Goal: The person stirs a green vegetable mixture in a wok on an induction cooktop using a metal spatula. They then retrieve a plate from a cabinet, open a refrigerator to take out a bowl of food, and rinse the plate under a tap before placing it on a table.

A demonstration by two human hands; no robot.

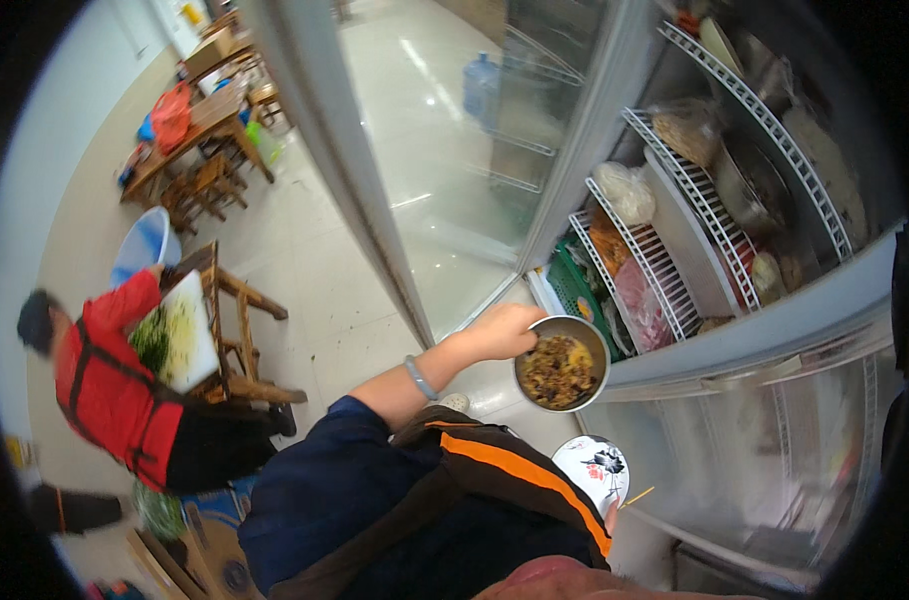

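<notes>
My left hand [505,330], with a bangle on its wrist, grips the rim of a round metal bowl [603,381]. Dark brown chopped food with a yellowish, oily patch [563,367] lies inside the bowl. It hangs just before the lower shelves of an open glass-door refrigerator [724,330]. Lower, by my apron, a bit of my right hand [612,517] shows at the edge of a white plate [585,461] with a black and red painted design. A thin yellow stick [639,496] juts out beside it. Most of that hand is hidden.
Wire shelves [694,187] carry bagged food, a metal pot [751,187] and a green basket [574,281]. One glass door [439,165] swings out ahead. At left a co-worker in red [124,375] bends over a cutting board [191,330] with chopped greens. Cardboard boxes [210,547] stand behind.
</notes>
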